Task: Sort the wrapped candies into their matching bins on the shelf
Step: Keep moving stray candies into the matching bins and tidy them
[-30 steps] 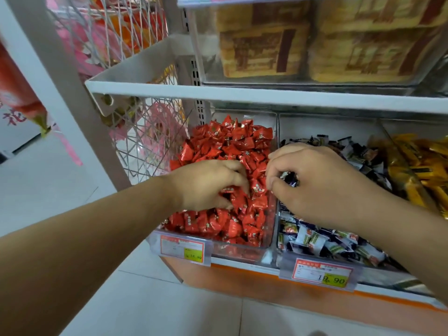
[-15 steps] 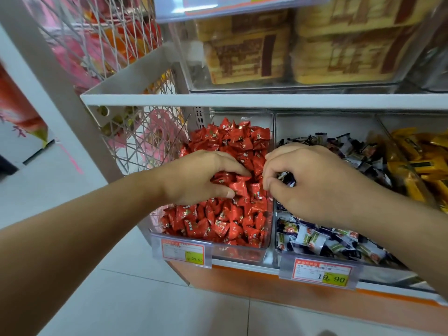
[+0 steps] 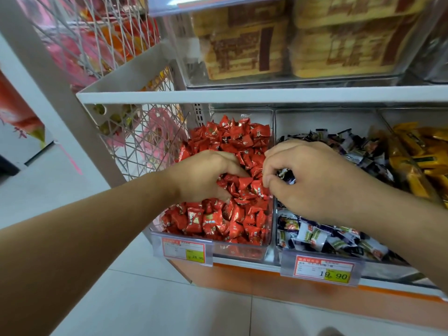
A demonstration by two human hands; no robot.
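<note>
Left hand (image 3: 206,175) is curled down into the red candies (image 3: 232,146), fingers buried in the pile in the left bin (image 3: 242,251). It looks to be gripping a few, but what exactly sits inside the fist can't be told.

Right hand (image 3: 312,180) is over the middle bin (image 3: 277,241), thumb and fingertips pinching a dark wrapped candy (image 3: 287,177) right at the divider between the two bins. That bin holds the dark and white candies (image 3: 322,236). Yellow candies (image 3: 421,151) fill the bin furthest right.

Likely step: pulling strays out of the wrong pile. To do it well:
- Check wrapper colour before letting go; the hands are almost touching at the divider, so it's easy to drop a piece on the wrong side.
- Lift the pinched piece clear of the wall before moving across.
- Take one or two at a time. A big scoop of red would spill over the low front edge by the price tag (image 3: 183,249).
- Wrappers are slick; pinch the body, not the twisted end.

Versus half a second ago: both hands sit in much the same spots, left in red, right at the divider. The left fingers have dug a bit deeper into the pile. The camera has shifted slightly, so the upper shelf (image 3: 242,95) sits a little differently in frame. No candy has visibly changed bins.
</note>
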